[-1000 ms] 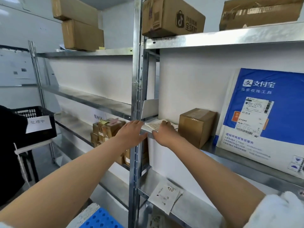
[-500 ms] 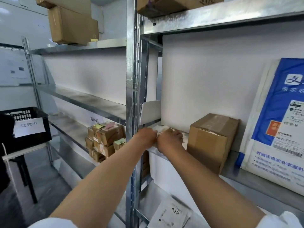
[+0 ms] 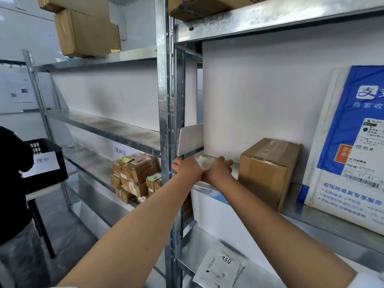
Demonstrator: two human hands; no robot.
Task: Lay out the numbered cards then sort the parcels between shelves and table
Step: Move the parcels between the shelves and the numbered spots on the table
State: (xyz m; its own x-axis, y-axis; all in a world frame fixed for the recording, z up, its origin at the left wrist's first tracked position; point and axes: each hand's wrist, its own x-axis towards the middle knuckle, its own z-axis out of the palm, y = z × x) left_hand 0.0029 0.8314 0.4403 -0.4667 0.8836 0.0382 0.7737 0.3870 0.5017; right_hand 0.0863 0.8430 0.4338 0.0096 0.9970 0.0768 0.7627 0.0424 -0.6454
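Both my hands reach to the left end of a metal shelf [image 3: 324,217]. A thin white paper packet [image 3: 204,163] lies there between them. My left hand [image 3: 187,168] rests at the packet's left edge beside the upright post [image 3: 165,121]. My right hand [image 3: 220,169] lies flat over the packet's right part. A brown taped cardboard box [image 3: 268,171] stands just right of my right hand. A large blue and white mailer [image 3: 351,146] leans on the wall further right. On the shelf below lies a white numbered card [image 3: 221,267] with handwriting.
A stack of small brown parcels [image 3: 135,177] sits on the left rack's lower shelf. Big cartons [image 3: 85,32] stand on the top shelves. A black crate with a paper sign [image 3: 44,161] stands at left, with a person in dark clothes [image 3: 12,183] beside it.
The view has moved closer to the shelf and leftward. My hands have come together over the white packet at the shelf's left end, the left hand moving right from the post.
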